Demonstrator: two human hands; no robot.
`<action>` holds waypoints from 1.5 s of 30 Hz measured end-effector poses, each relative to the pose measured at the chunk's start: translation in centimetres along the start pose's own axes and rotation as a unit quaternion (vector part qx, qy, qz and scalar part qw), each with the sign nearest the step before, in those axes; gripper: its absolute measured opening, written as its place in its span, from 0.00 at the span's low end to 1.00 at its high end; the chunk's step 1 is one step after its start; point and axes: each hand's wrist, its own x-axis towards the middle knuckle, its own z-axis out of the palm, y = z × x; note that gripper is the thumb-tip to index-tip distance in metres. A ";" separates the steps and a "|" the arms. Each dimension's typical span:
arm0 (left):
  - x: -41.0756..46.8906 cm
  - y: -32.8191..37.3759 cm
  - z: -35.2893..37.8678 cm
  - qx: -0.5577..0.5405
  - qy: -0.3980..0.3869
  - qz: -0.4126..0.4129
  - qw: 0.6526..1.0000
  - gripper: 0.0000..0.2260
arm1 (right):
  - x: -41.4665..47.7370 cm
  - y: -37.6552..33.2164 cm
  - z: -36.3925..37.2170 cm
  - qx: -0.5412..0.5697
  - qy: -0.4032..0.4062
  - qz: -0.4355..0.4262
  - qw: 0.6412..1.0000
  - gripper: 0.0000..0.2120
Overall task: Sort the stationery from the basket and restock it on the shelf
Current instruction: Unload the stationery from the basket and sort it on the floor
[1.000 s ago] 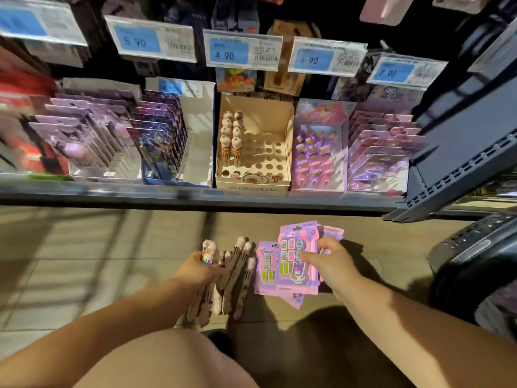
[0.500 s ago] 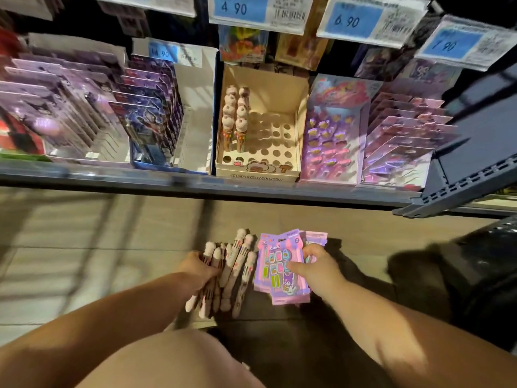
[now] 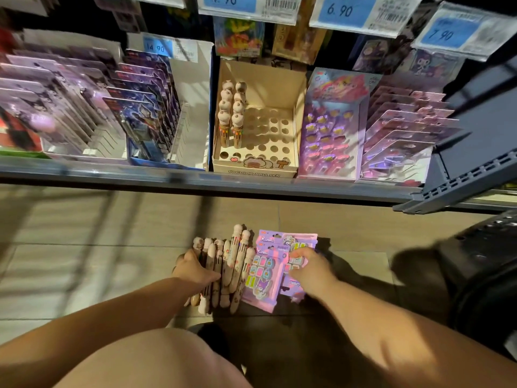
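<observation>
My left hand (image 3: pixel 193 270) grips a bundle of several cream multicolour pens (image 3: pixel 229 270) with round character heads, held low over the tiled floor. Right beside them, my right hand (image 3: pixel 310 268) holds a small stack of pink sticker packs (image 3: pixel 265 273), thumb on top. On the shelf ahead stands the cream pen display box (image 3: pixel 279 116), with several matching pens (image 3: pixel 232 113) upright in its left holes and most holes bare. Pink card packs (image 3: pixel 402 135) fill the tiered holder at the shelf's right.
A purple eraser display (image 3: pixel 330 127) stands between the pen box and the pink packs. Purple and blue carded packs (image 3: pixel 140 107) fill the shelf's left. The dark basket (image 3: pixel 486 264) sits on the floor at right. My knee (image 3: pixel 145 362) is low in front.
The view has tilted down and moved closer to the shelf. Both hands have dropped lower and drawn together, so the pens and sticker packs now sit side by side.
</observation>
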 end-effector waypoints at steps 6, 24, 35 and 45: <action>-0.4 -0.3 0.3 0.006 -0.005 0.024 1.000 0.41 | -0.4 0.9 -0.6 -0.069 -0.078 0.014 0.995 0.24; -10.5 15.2 -2.2 0.103 -0.040 0.306 0.945 0.31 | -11.0 -5.9 -12.8 0.147 0.065 -0.162 0.974 0.13; -26.3 29.6 2.9 0.143 -0.066 0.515 0.843 0.24 | -21.9 1.3 -28.5 0.150 0.234 -0.273 0.921 0.12; -27.6 31.5 12.1 0.000 -0.044 0.562 0.826 0.27 | -16.3 17.6 -35.0 0.046 0.283 -0.069 0.955 0.11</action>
